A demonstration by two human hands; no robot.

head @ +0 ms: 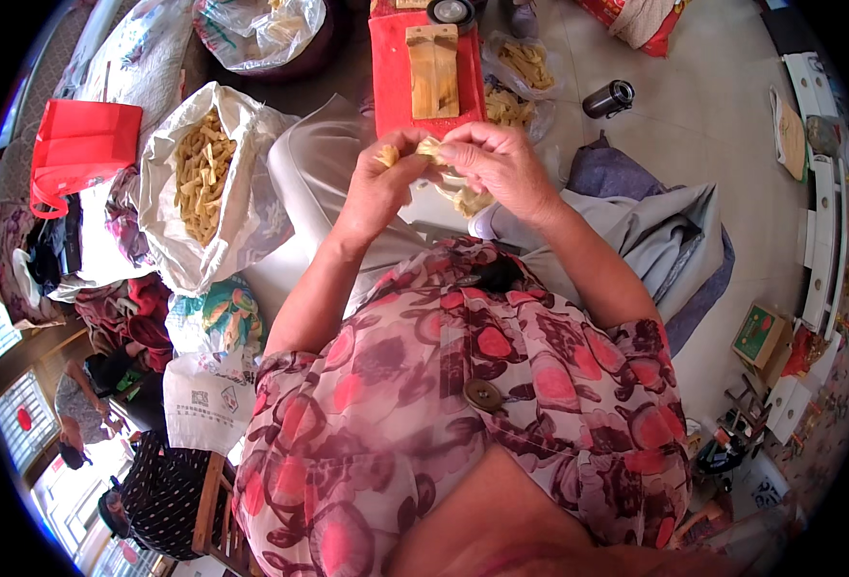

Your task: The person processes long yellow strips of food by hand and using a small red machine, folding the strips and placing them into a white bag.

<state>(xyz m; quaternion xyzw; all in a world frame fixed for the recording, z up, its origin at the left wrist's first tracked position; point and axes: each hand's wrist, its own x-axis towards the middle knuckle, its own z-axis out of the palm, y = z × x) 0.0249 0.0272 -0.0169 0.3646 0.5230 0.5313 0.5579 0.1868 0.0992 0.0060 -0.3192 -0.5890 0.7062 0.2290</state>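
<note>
Both hands meet above my lap, just on the near side of a red cloth-covered bench (388, 72). My left hand (388, 180) pinches a pale yellow strip with a knotted or folded end. My right hand (500, 169) grips the same pale material (430, 149) between thumb and forefinger. More of the yellowish strip (468, 200) hangs or lies below the fingers; whether it is one piece I cannot tell. Beyond the hands, a wooden block (434, 79) lies on the red cloth, and a round dark-rimmed object (451, 11) sits at its far end.
An open white woven sack (158, 195) of yellowish folded pieces (204, 180) stands at left. Plastic bags of similar strips (525, 65) lie right of the bench. A dark flask (608, 99) is on the tiled floor. Two people (158, 498) (82, 411) are at lower left.
</note>
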